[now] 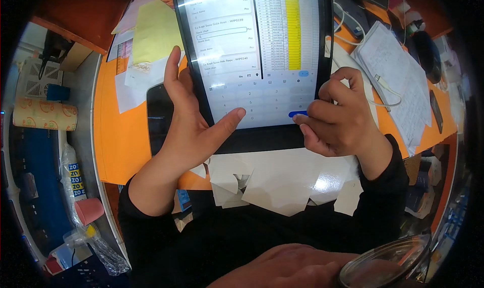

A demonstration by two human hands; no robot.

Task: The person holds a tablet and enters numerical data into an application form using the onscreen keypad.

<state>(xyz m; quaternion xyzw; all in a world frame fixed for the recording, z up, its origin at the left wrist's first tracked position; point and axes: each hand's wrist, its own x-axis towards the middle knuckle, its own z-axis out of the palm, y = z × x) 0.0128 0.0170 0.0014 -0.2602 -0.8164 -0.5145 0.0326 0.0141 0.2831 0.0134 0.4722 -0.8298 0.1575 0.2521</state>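
A black-framed tablet (237, 148) lies tilted in front of me. Its screen shows a form, a spreadsheet with a yellow column and, below, a number keypad. My left hand (194, 119) grips the tablet's left side, thumb over the lower left of the keypad and index finger pointing up along the edge. Over the lower right corner, my right hand (338, 114) is curled with nothing visible in it. One of its fingertips rests at or just above the blue key (297, 114); contact is hard to tell.
An orange desk (113, 141) bears yellow and white papers (159, 31) at left. A dark flat device (157, 114) lies partly under the tablet. White sheets (282, 179) cover the near edge. Handwritten papers (390, 61) and a white cable (388, 89) lie at right. A pink cup (89, 211) stands lower left.
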